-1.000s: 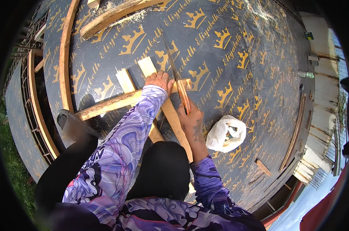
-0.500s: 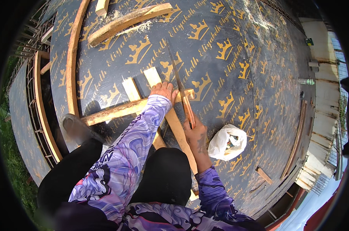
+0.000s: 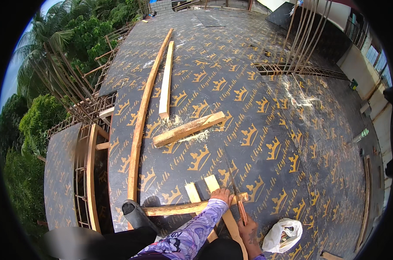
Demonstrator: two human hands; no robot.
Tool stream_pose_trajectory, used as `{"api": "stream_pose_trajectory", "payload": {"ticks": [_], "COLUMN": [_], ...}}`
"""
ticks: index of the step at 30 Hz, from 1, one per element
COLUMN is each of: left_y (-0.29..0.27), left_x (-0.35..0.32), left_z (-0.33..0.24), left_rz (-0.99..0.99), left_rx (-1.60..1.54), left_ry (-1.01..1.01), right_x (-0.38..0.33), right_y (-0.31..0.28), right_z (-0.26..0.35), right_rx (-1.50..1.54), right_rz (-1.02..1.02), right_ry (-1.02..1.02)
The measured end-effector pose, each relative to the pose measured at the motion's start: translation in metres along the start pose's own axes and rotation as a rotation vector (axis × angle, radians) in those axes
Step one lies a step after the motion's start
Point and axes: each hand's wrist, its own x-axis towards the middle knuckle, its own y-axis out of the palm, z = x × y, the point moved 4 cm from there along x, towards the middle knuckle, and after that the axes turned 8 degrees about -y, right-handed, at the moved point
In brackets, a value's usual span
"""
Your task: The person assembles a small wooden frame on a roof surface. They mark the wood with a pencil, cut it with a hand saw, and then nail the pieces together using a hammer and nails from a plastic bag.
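Note:
My right hand (image 3: pixel 247 230) is closed round the wooden handle of a handsaw (image 3: pixel 242 211). Its thin blade points away from me and lies against a length of lumber (image 3: pixel 175 210) near that piece's right end. My left hand (image 3: pixel 223 195) grips the same lumber just left of the blade, fingers curled over it. The lumber rests crosswise on two paler boards, a shorter-looking one (image 3: pixel 191 193) and a longer one (image 3: pixel 233 227) that runs back between my arms. My sandalled left foot (image 3: pixel 136 214) is beside the lumber's left end.
A rough wood block (image 3: pixel 190 129) lies ahead amid sawdust, below a pale beam (image 3: pixel 166 82) and a long beam (image 3: pixel 145 112). A white plastic bag (image 3: pixel 283 235) stands at right. Rebar (image 3: pixel 307 37) rises beyond an opening. At left, an open gap (image 3: pixel 102 182) borders the dark printed plywood.
The view has tilted up, so the hands and lumber now sit lower and more of the deck shows. Saw and hands keep about the same place on the lumber.

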Motion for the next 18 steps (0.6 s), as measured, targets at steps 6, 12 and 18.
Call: {"api": "stream_pose_trajectory", "payload": {"ticks": [6, 12, 18], "left_y": [0.003, 0.000, 0.017], "left_x": [-0.008, 0.001, -0.005], "left_z": [0.007, -0.017, 0.031], "left_rz": [0.015, 0.004, -0.064], "left_rx": [-0.030, 0.004, 0.043], "left_ry": [0.010, 0.059, -0.031], "right_x": [-0.224, -0.016, -0.063], "right_y": [-0.096, -0.036, -0.007], "right_z": [-0.060, -0.003, -0.013], "right_rx": [-0.065, 0.029, -0.032], "right_rz": [0.003, -0.024, 0.031], "right_ry": [0.177, -0.024, 0.038]}}
